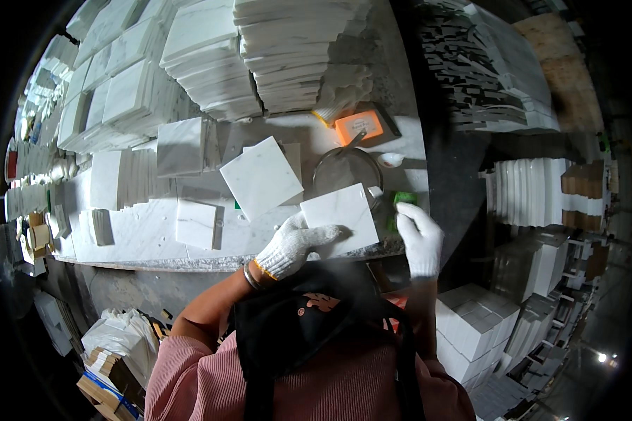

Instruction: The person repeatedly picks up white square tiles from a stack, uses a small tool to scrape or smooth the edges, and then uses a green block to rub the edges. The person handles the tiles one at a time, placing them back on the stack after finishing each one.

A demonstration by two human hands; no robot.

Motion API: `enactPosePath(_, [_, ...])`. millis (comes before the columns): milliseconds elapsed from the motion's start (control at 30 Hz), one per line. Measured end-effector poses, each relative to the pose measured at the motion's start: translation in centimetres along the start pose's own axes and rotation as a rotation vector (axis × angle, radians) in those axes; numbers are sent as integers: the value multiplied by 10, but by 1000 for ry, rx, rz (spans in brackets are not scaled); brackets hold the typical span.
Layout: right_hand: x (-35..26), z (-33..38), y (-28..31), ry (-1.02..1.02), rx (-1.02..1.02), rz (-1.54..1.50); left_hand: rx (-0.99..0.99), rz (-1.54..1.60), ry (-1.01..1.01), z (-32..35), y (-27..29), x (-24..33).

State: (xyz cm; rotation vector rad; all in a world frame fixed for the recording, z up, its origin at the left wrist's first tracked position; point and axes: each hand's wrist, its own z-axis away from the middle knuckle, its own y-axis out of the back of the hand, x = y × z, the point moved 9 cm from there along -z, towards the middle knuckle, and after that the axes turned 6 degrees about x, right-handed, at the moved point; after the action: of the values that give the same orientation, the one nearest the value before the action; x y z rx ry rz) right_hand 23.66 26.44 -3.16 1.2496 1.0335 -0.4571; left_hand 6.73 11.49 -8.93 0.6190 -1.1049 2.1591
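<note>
My left hand (291, 247), in a white knit glove, is closed on the near left side of a square white marble tile (344, 217), thumb across its face. The tile lies tilted in front of my body at the bench's front. My right hand (421, 238), also gloved, is to the right of that tile, its fingers bent together next to a green block (404, 198). Whatever its fingertips hold, if anything, is hidden. Another square marble tile (262, 178) lies beyond my left hand, overlapping a tile beneath. A round grey pan (330, 172) sits behind the tile I hold.
An orange box (359, 128) and a small white dish (390, 160) stand near the pan. Tall tile stacks (288, 56) line the bench's back. A smaller tile (196, 224) lies to the left. White boxes (474, 319) are stacked at the lower right.
</note>
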Motion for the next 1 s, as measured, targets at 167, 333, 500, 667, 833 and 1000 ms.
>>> enactPosePath(167, [26,-14,-37,126,-132,191,9,39,2,-2,-1,-1])
enactPosePath(333, [24,-62,1,83,130,297,25,35,37,-3,6,-8])
enactPosePath(500, [51,-105,-30,123,37,222,8,17,21,-1,0,-1])
enactPosePath(667, [58,-107,-48,32,-110,-11,-3,-43,-13,1,-5,9])
enactPosePath(833, [22,-71,-20,-82,-179,-202,-24,-8,9,2,-6,8])
enactPosePath(1000, [-28,-44,-2,55,-250,-88,-41,25,-8,3,-7,8])
